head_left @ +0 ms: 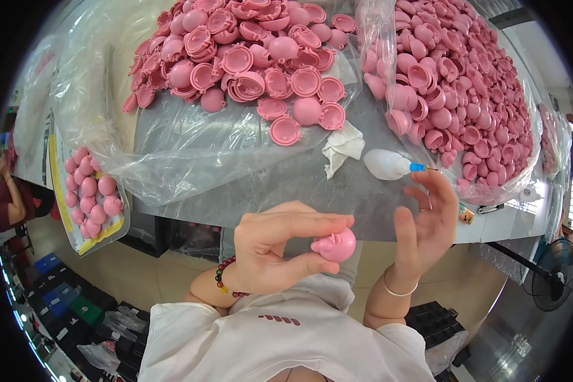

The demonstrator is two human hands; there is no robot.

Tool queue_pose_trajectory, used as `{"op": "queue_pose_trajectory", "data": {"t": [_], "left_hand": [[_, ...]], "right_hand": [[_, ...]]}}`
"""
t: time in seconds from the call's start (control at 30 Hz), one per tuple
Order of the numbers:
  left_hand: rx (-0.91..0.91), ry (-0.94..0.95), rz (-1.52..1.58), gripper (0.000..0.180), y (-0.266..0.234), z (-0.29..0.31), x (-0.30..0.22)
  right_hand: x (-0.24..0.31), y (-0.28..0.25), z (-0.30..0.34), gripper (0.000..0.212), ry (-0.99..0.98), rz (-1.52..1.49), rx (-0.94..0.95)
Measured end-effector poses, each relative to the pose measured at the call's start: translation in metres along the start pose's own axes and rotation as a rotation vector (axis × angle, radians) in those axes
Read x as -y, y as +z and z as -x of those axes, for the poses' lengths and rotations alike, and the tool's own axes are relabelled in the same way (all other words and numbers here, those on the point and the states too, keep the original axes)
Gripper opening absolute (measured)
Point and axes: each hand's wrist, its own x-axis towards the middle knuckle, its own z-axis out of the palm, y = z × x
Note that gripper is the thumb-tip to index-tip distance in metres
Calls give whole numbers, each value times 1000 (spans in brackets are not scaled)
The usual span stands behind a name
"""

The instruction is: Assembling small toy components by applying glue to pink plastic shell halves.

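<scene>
Between the thumb and fingers of my left hand [270,245] is a small round pink plastic toy head [340,246] with little raised bumps at one side. I hold it in front of my body, just off the table's near edge. My right hand [426,232] is raised to its right, fingers apart and nothing in them. Just beyond those fingertips, a white squeeze bottle [386,165] with a blue needle tip lies on its side on the grey table [254,197]. Whether a fingertip touches the needle, I cannot tell. A crumpled white tissue [344,148] lies beside the bottle.
Loose pink half shells [237,60] are heaped on clear plastic sheeting [172,169] at the far side. A large clear bag of pink shells [465,95] stands at the right. Several rounded pink pieces [89,186] sit in a tray at left. A black fan [554,277] stands at lower right.
</scene>
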Motion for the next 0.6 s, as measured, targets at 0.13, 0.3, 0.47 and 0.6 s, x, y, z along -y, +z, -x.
{"op": "queue_pose_trajectory", "data": {"t": [0.13, 0.3, 0.47, 0.6], "left_hand": [[-8, -3, 46, 45, -1, -1, -1], [-58, -339, 535, 40, 7, -1, -7], [95, -352, 948, 48, -3, 6, 8], [169, -452, 1143, 52, -6, 2, 11]], "right_hand": [[-1, 11, -12, 44, 22, 110, 64], [-11, 7, -9, 33, 42, 261, 173], [-6, -2, 3, 26, 117, -147, 114], [-5, -4, 4, 28, 177, -293, 132]]}}
